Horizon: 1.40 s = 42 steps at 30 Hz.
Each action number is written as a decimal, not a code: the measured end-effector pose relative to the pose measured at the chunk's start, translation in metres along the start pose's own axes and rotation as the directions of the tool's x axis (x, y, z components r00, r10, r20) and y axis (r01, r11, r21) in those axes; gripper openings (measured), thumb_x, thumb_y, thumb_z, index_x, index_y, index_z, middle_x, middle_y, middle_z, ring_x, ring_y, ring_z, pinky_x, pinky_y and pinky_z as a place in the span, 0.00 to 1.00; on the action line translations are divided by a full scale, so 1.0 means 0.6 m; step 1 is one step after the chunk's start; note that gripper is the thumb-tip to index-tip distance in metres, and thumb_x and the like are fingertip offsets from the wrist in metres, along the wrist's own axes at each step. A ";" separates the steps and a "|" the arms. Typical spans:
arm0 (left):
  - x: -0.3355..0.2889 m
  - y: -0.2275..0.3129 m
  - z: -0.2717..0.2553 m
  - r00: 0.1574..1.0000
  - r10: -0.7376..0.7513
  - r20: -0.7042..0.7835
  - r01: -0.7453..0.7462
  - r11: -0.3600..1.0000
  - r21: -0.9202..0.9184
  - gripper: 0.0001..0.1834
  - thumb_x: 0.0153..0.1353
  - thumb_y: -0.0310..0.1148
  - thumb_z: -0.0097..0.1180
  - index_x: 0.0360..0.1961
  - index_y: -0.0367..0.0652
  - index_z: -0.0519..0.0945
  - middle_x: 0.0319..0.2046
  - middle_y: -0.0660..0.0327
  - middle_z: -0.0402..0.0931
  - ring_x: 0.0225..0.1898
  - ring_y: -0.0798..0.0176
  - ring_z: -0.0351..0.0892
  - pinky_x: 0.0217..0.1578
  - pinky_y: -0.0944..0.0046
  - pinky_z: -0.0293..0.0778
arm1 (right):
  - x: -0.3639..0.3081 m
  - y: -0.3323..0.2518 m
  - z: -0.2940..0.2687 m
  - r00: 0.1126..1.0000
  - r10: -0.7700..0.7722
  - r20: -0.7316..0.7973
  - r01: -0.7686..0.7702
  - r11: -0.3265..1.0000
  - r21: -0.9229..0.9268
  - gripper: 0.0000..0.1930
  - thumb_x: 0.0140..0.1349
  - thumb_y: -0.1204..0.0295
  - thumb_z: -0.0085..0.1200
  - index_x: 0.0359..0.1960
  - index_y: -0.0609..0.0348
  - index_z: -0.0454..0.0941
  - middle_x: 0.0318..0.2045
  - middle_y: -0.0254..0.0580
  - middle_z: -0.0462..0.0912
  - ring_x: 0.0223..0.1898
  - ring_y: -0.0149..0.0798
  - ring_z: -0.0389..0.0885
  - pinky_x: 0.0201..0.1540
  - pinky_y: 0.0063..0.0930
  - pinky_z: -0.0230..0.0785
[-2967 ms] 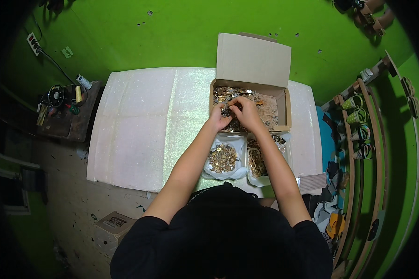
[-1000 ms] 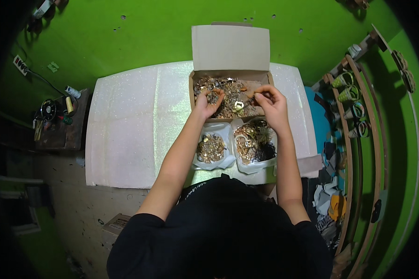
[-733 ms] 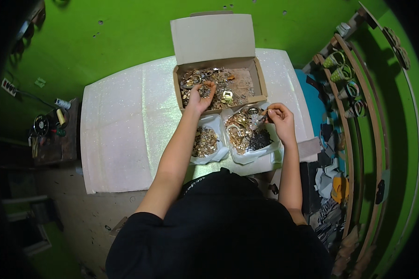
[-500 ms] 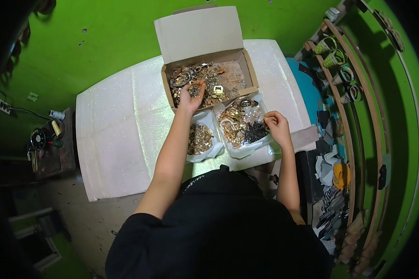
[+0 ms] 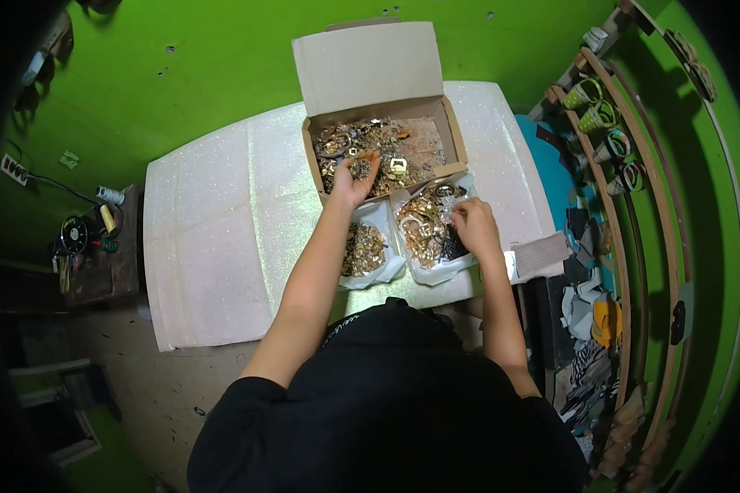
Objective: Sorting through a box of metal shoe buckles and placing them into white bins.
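My left hand (image 5: 355,182) is over the near left part of an open cardboard box (image 5: 459,156), palm turned up. Its fingers are apart and slightly curled; whether small pieces lie in the palm is hard to tell against the clutter behind. Mixed small metal pieces, gold and silver, fill much of the box, and a large gold buckle (image 5: 398,169) lies just right of my fingers. My right hand (image 5: 477,228) is above the right plastic-lined container (image 5: 436,275), fingertips pinched together over its contents. What they pinch is too small to make out.
A second lined container (image 5: 378,282), holding gold pieces, sits left of the first on the glittery white table (image 5: 201,222). A grey ridged strip (image 5: 541,255) lies at the table's right edge. Wooden racks with sandals (image 5: 600,117) line the right wall; a small stand (image 5: 107,255) is at left.
My right hand has moved left and inward over the right container, from its right rim. My left hand keeps its place over the box. The whole view has shifted slightly.
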<state>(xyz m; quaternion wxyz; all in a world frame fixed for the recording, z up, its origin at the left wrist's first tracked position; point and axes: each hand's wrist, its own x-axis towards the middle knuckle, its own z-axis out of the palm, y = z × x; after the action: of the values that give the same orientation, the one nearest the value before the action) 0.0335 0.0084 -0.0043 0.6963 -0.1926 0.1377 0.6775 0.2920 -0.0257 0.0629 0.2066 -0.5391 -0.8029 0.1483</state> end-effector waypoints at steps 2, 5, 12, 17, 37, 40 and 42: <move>-0.002 0.000 -0.001 1.000 -0.005 0.010 0.005 1.000 -0.014 0.15 0.57 0.32 0.29 0.28 0.32 0.66 0.32 0.50 0.70 0.40 0.55 0.72 0.43 0.59 0.73 | 0.030 -0.038 0.010 0.992 -0.126 -0.012 0.127 0.987 0.094 0.06 0.44 0.74 0.51 0.25 0.61 0.76 0.30 0.48 0.74 0.35 0.49 0.70 0.40 0.36 0.63; -0.003 -0.001 -0.004 1.000 0.009 0.011 -0.009 1.000 -0.004 0.15 0.57 0.32 0.28 0.29 0.31 0.66 0.32 0.50 0.69 0.40 0.56 0.71 0.44 0.59 0.72 | 0.071 -0.107 0.023 0.962 -0.274 -0.006 0.271 0.951 0.147 0.07 0.44 0.74 0.52 0.26 0.59 0.76 0.27 0.47 0.73 0.35 0.47 0.70 0.40 0.36 0.63; 0.006 0.000 -0.016 0.999 0.045 0.005 -0.045 0.955 0.292 0.12 0.56 0.35 0.33 0.31 0.39 0.68 0.29 0.59 0.68 0.29 0.63 0.68 0.28 0.66 0.68 | 0.138 -0.182 0.091 0.877 -0.478 -0.041 0.478 0.862 0.169 0.08 0.40 0.74 0.54 0.27 0.57 0.76 0.31 0.41 0.71 0.39 0.44 0.68 0.41 0.35 0.61; 0.003 0.000 -0.010 0.999 0.001 -0.037 0.007 0.976 0.218 0.12 0.55 0.34 0.35 0.32 0.38 0.68 0.26 0.60 0.68 0.25 0.67 0.68 0.23 0.73 0.68 | 0.158 -0.172 0.128 0.829 -0.559 -0.016 0.559 0.828 0.031 0.08 0.40 0.73 0.53 0.25 0.56 0.74 0.31 0.36 0.70 0.38 0.41 0.67 0.38 0.34 0.61; -0.009 0.002 -0.014 0.996 0.083 -0.033 -0.074 0.976 0.206 0.11 0.54 0.32 0.38 0.36 0.36 0.65 0.33 0.54 0.67 0.35 0.59 0.70 0.39 0.61 0.71 | 0.194 -0.181 0.074 0.881 -0.462 0.101 0.352 0.782 0.514 0.06 0.48 0.74 0.50 0.25 0.65 0.71 0.26 0.46 0.70 0.28 0.43 0.71 0.33 0.31 0.63; -0.013 0.001 -0.012 0.997 0.075 0.009 -0.075 0.976 0.206 0.12 0.54 0.32 0.38 0.37 0.35 0.64 0.36 0.52 0.66 0.37 0.59 0.70 0.41 0.61 0.70 | 0.194 -0.180 0.076 0.898 -0.423 0.120 0.311 0.804 0.507 0.06 0.48 0.74 0.50 0.25 0.65 0.72 0.25 0.47 0.72 0.27 0.41 0.71 0.32 0.30 0.63; -0.017 -0.001 -0.007 0.997 0.078 0.014 -0.079 0.976 0.201 0.13 0.55 0.32 0.37 0.38 0.34 0.62 0.38 0.52 0.66 0.38 0.59 0.70 0.43 0.61 0.69 | 0.194 -0.179 0.077 0.912 -0.387 0.134 0.273 0.819 0.505 0.06 0.48 0.74 0.50 0.25 0.65 0.73 0.25 0.48 0.73 0.27 0.41 0.72 0.32 0.29 0.63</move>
<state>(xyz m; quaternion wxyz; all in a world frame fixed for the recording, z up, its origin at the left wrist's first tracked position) 0.0338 -0.0026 -0.0036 0.6855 -0.1133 0.2109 0.6876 0.1438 0.0413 0.0922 0.2605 -0.3023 -0.8416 0.3639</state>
